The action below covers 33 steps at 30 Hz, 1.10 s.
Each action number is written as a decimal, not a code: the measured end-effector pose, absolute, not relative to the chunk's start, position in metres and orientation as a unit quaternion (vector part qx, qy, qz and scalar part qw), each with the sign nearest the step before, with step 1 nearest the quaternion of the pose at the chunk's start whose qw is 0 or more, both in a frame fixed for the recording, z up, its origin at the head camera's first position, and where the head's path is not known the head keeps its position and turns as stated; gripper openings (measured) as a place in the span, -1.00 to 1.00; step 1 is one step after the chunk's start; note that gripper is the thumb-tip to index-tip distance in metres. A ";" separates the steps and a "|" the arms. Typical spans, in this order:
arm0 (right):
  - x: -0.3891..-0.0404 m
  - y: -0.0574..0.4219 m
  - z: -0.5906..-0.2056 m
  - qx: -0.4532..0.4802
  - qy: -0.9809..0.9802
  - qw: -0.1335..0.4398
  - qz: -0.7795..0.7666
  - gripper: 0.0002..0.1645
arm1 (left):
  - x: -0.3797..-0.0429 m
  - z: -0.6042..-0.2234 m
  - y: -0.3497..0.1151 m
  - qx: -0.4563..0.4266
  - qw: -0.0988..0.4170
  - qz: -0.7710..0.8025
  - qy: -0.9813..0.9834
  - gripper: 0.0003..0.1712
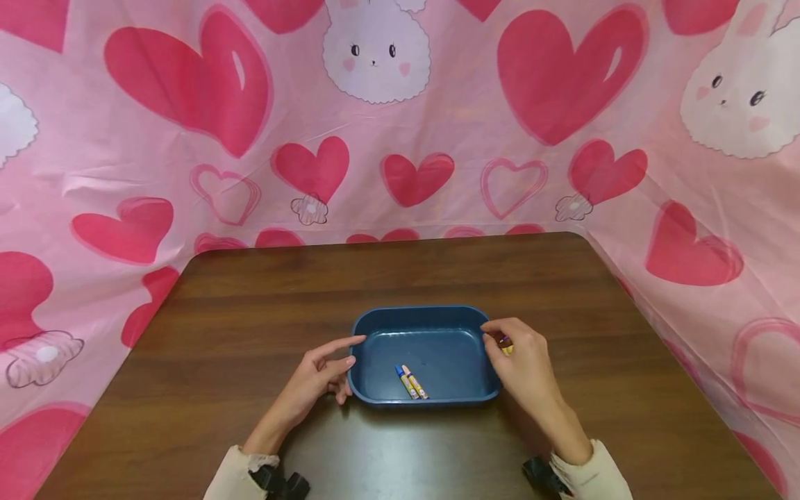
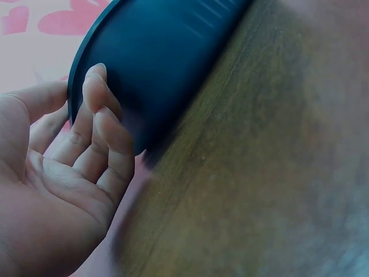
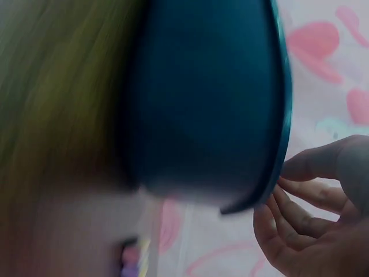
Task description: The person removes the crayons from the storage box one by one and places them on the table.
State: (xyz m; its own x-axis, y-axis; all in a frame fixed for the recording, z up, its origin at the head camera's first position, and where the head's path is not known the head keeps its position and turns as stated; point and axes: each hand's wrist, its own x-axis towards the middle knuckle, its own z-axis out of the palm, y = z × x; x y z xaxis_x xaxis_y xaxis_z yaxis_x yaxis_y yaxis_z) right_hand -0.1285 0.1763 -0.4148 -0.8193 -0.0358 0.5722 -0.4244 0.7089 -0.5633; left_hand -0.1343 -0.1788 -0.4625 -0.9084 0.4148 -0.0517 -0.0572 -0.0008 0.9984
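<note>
A dark blue rounded rectangular tray [image 1: 425,317] is between my two hands. Inside it, near the front wall, lie a blue-tipped crayon [image 1: 406,382] and a pale-tipped crayon [image 1: 415,381], side by side and slanted. My left hand [image 1: 317,375] holds the tray's left end, index finger and thumb at the rim. The left wrist view shows its other fingers bent against the outer wall [image 2: 150,52]. At the opposite end, my right hand [image 1: 520,354] pinches the rim between thumb and fingers. Small yellow and purple items [image 1: 507,349] show partly behind that hand.
A brown wooden table [image 1: 250,298] carries the tray. Pink cloth [image 1: 462,125] printed with hearts and rabbits hangs behind the table and along both sides. Black wrist straps [image 1: 278,480] sit at both cream sleeves.
</note>
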 end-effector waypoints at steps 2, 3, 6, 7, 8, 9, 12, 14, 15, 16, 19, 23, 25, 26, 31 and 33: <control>-0.126 0.163 -0.413 0.151 -0.885 0.258 0.356 -0.81 | -0.134 -0.463 -0.179 0.131 0.169 0.696 0.685 -0.44; -0.125 0.157 -0.413 0.160 -0.888 0.249 0.351 -0.81 | -0.134 -0.464 -0.179 0.133 0.169 0.696 0.685 -0.44; -0.124 0.139 -0.414 0.184 -0.902 0.206 0.333 -0.83 | -0.134 -0.465 -0.179 0.134 0.169 0.697 0.684 -0.44; -0.124 0.133 -0.414 0.192 -0.908 0.187 0.323 -0.83 | -0.134 -0.465 -0.178 0.134 0.168 0.697 0.684 -0.44; -0.124 0.129 -0.415 0.200 -0.914 0.165 0.313 -0.84 | -0.134 -0.465 -0.178 0.134 0.169 0.696 0.685 -0.44; -0.124 0.124 -0.416 0.210 -0.920 0.139 0.302 -0.85 | -0.134 -0.465 -0.178 0.134 0.168 0.696 0.685 -0.45; -0.128 0.114 -0.420 0.243 -0.929 0.049 0.276 -0.90 | -0.135 -0.465 -0.176 0.135 0.166 0.694 0.687 -0.45; -0.132 0.110 -0.422 0.256 -0.926 -0.013 0.276 -0.91 | -0.135 -0.465 -0.175 0.138 0.165 0.693 0.689 -0.44; -0.134 0.109 -0.423 0.260 -0.924 -0.042 0.278 -0.91 | -0.136 -0.465 -0.174 0.140 0.164 0.692 0.689 -0.44; -0.137 0.108 -0.424 0.259 -0.921 -0.066 0.285 -0.90 | -0.136 -0.465 -0.174 0.141 0.164 0.691 0.689 -0.44; -0.142 0.107 -0.427 0.246 -0.914 -0.112 0.301 -0.86 | -0.136 -0.465 -0.173 0.150 0.166 0.688 0.690 -0.44; -0.145 0.105 -0.432 0.222 -0.917 -0.119 0.311 -0.85 | -0.135 -0.465 -0.172 0.159 0.162 0.686 0.692 -0.44; -0.146 0.103 -0.434 0.210 -0.922 -0.101 0.309 -0.86 | -0.135 -0.464 -0.173 0.157 0.160 0.684 0.694 -0.45; -0.147 0.102 -0.435 0.207 -0.926 -0.084 0.304 -0.86 | -0.135 -0.464 -0.174 0.156 0.158 0.683 0.696 -0.45; -0.149 0.099 -0.438 0.191 -0.942 -0.013 0.276 -0.83 | -0.135 -0.466 -0.177 0.149 0.155 0.678 0.703 -0.45; -0.149 0.098 -0.439 0.187 -0.943 -0.012 0.274 -0.84 | -0.134 -0.466 -0.177 0.146 0.154 0.678 0.704 -0.45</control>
State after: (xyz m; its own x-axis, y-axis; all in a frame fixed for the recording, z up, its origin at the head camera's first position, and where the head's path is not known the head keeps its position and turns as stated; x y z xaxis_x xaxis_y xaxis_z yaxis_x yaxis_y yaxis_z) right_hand -0.1490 0.0982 -0.4389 -0.9299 -0.3591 0.0798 -0.3461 0.7805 -0.5205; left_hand -0.1338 -0.1773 -0.4665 -0.9094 0.4154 -0.0189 -0.0032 0.0384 0.9993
